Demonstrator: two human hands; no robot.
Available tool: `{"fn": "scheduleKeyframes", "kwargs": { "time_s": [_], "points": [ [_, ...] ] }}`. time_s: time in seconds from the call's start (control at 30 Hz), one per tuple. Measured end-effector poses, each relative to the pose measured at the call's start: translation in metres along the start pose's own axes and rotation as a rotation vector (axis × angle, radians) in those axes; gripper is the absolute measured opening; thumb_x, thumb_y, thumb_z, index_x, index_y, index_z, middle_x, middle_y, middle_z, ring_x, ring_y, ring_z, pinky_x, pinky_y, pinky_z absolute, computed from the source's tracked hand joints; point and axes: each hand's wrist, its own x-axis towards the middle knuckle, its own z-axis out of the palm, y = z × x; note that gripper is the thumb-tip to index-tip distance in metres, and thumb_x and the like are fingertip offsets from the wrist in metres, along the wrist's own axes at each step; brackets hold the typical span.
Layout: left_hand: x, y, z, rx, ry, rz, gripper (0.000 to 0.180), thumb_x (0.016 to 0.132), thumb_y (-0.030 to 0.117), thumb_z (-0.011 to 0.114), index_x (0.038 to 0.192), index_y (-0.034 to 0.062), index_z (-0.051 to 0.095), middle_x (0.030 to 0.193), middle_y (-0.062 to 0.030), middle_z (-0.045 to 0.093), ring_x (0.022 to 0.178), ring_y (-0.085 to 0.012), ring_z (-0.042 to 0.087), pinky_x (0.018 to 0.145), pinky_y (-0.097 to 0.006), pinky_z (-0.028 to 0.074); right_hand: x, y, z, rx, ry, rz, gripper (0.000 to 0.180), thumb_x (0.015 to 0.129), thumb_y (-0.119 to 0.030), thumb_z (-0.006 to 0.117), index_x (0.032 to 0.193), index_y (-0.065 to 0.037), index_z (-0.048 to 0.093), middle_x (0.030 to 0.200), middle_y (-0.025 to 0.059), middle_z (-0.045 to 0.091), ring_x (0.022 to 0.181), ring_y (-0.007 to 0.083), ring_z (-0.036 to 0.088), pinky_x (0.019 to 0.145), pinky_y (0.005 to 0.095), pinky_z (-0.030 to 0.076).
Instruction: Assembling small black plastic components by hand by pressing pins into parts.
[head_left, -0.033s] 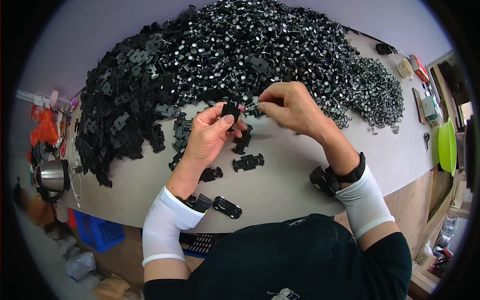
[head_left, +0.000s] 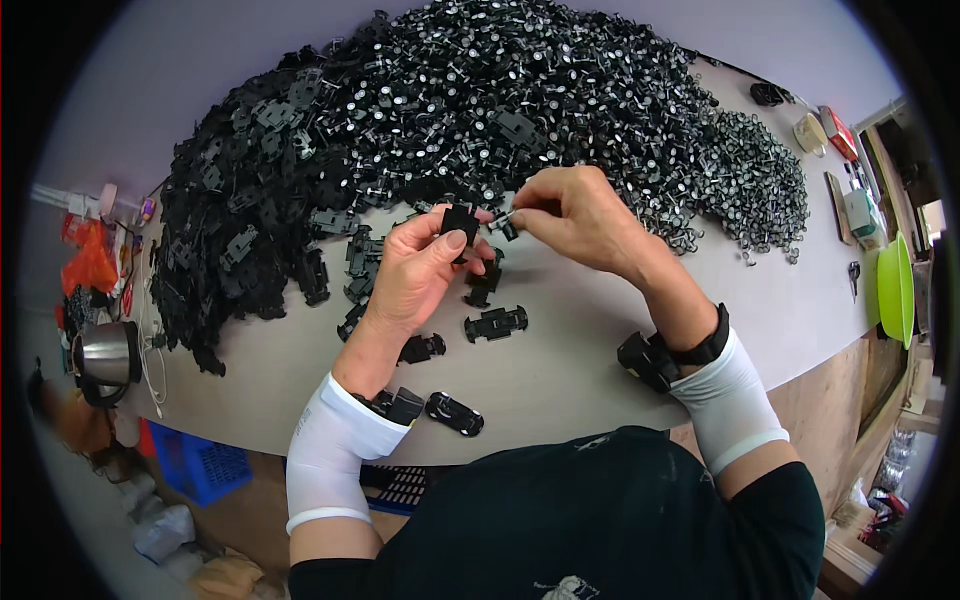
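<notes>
On pale table (head_left: 560, 370), black parts heap (head_left: 450, 110).

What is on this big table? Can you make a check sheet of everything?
Surface: pale table, mostly covered at the back.
Job's things: black toy-car chassis in left hand; small wheel-and-axle piece pinched by right hand.
Clutter: huge pile of black parts; loose chassis; finished toy car.
Grippers: both hands closed on pieces; black wrist device on right arm.
Cables: white cord near metal kettle.
Surroundings: blue crate, green bowl, scissors.
</notes>
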Motion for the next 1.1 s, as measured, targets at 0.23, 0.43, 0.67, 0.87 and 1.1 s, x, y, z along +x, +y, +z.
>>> {"fn": "scheduleKeyframes", "kwargs": {
  "time_s": [0.23, 0.43, 0.67, 0.87, 1.1],
  "points": [
    [-0.001, -0.005, 0.003, -0.039, -0.135, -0.004, 0.023, 0.091, 0.012, 0.057, 0.105, -0.0056, 0.06, 0.103, -0.0151, 0.063, 0.089, -0.0255, 0.065, 0.079, -0.035, 0.055, 0.002, -0.003, 0.01, -0.007, -0.035, 0.01, 0.013, 0.078, -0.007, 0.065, 0.083, 0.005, 0.065, 0.069, 0.0114, 0.066, 0.061, 0.0157, 0.063, 0.056, 0.029, 0.049],
    [0.0, -0.005, -0.002, -0.116, -0.045, -0.081, 0.019, 0.09, 0.008, 0.057, 0.104, -0.0047, 0.061, 0.101, -0.0112, 0.064, 0.09, -0.0222, 0.064, 0.085, -0.035, 0.053, -0.004, -0.01, 0.024, 0.336, 0.031, 0.131, 0.01, 0.082, -0.003, 0.064, 0.089, 0.004, 0.061, 0.07, 0.0063, 0.064, 0.064, 0.0102, 0.062, 0.054, 0.0226, 0.051],
    [-0.001, -0.01, -0.004, 0.098, -0.064, 0.162, 0.019, 0.089, 0.006, 0.058, 0.104, -0.0045, 0.063, 0.101, -0.0111, 0.065, 0.095, -0.0189, 0.061, 0.088, -0.033, 0.05, -0.006, -0.01, 0.025, 0.471, -0.069, 0.242, 0.017, 0.08, -0.001, 0.067, 0.095, 0.004, 0.059, 0.078, 0.0063, 0.064, 0.067, 0.0103, 0.062, 0.056, 0.0232, 0.053],
    [0.0, -0.004, 0.005, 0.059, -0.093, 0.159, 0.025, 0.091, 0.013, 0.058, 0.108, -0.0043, 0.061, 0.11, -0.0152, 0.063, 0.098, -0.0202, 0.061, 0.089, -0.035, 0.049, -0.015, 0.003, 0.036, 0.648, 0.112, 0.173, 0.017, 0.075, 0.001, 0.068, 0.09, 0.005, 0.062, 0.08, 0.0088, 0.066, 0.074, 0.0117, 0.063, 0.066, 0.0244, 0.053],
    [-0.001, -0.003, 0.0, 0.032, 0.026, -0.102, 0.018, 0.093, 0.012, 0.054, 0.101, -0.003, 0.058, 0.094, -0.0156, 0.065, 0.074, -0.0212, 0.067, 0.059, -0.024, 0.055, -0.022, 0.008, 0.024, 0.415, 0.21, 0.104, 0.019, 0.076, 0.002, 0.066, 0.095, 0.003, 0.066, 0.087, 0.0081, 0.066, 0.081, 0.0142, 0.064, 0.073, 0.0263, 0.052]
  ]
}}
